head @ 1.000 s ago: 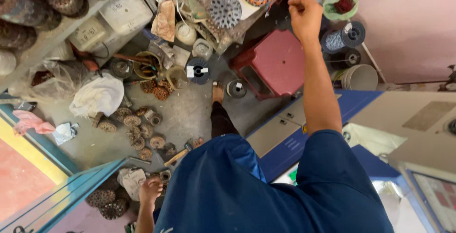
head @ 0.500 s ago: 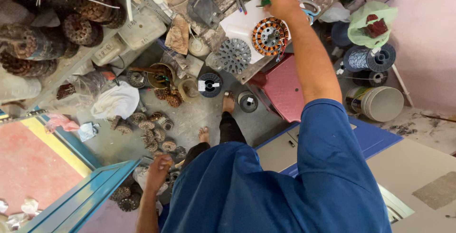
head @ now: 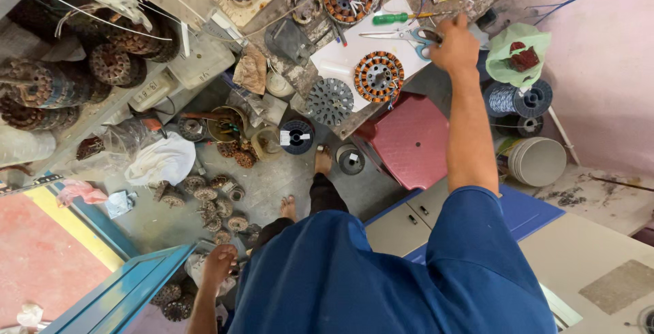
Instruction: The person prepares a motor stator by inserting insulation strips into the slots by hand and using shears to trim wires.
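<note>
Right hand (head: 455, 46) now off copper-wound stator (head: 379, 76), at scissors (head: 407, 35).

One black wire spool (head: 297, 135) stood on the floor below the workbench edge, carrying a small white rectangular label on its upper face. A pale cream box-shaped unit (head: 151, 91) sat at the front edge of the shelf on the left, bearing a small white rectangular label with dark marks on its face. A green plastic bag (head: 518, 54), open and holding dark red contents, lay past the right end of the workbench, beside the pink wall.
</note>
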